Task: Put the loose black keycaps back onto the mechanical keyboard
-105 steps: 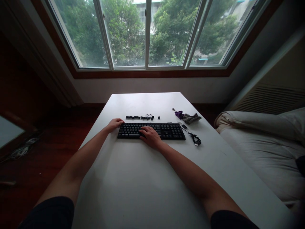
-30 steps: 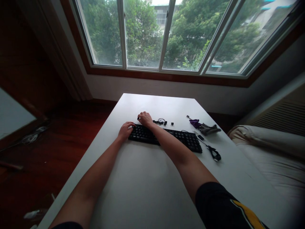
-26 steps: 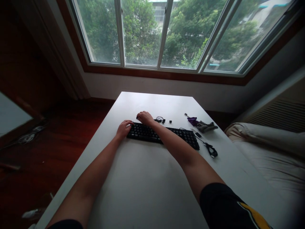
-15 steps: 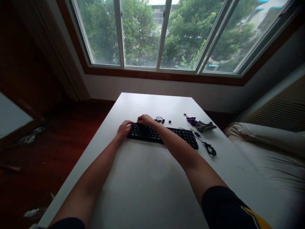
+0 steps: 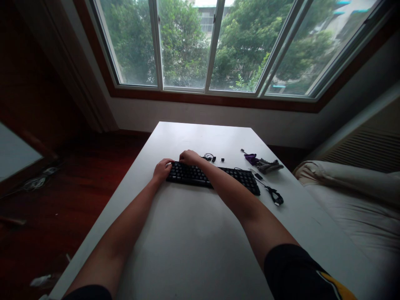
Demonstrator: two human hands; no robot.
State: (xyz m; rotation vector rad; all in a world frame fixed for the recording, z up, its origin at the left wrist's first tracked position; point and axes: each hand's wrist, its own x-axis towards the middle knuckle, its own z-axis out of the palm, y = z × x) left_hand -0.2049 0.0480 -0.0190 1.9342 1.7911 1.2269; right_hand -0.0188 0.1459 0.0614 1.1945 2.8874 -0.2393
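A black keyboard (image 5: 189, 177) lies across the white table. My left hand (image 5: 162, 169) grips its left end, with the thumb reaching over the top corner. My right hand (image 5: 188, 158) is over the upper left keys, its fingers bent down and pressed together. Whatever these fingertips hold is hidden or too small to name. My right forearm covers the middle of the keyboard. Just behind it sit several small black pieces that look like keycaps (image 5: 213, 158), with a thin wire loop (image 5: 208, 155) among them. One more small black piece (image 5: 222, 160) stands a little to their right.
On the table's right side lie a coiled black USB cable (image 5: 275, 196), a small black stick (image 5: 258, 176), a grey cloth bundle (image 5: 269, 166) and a purple cloth piece (image 5: 251, 158). A pale cushioned seat (image 5: 340, 208) borders the table at right; a window is beyond.
My right hand has shifted very slightly left over the keys. My left hand and the keyboard stay almost where they were.
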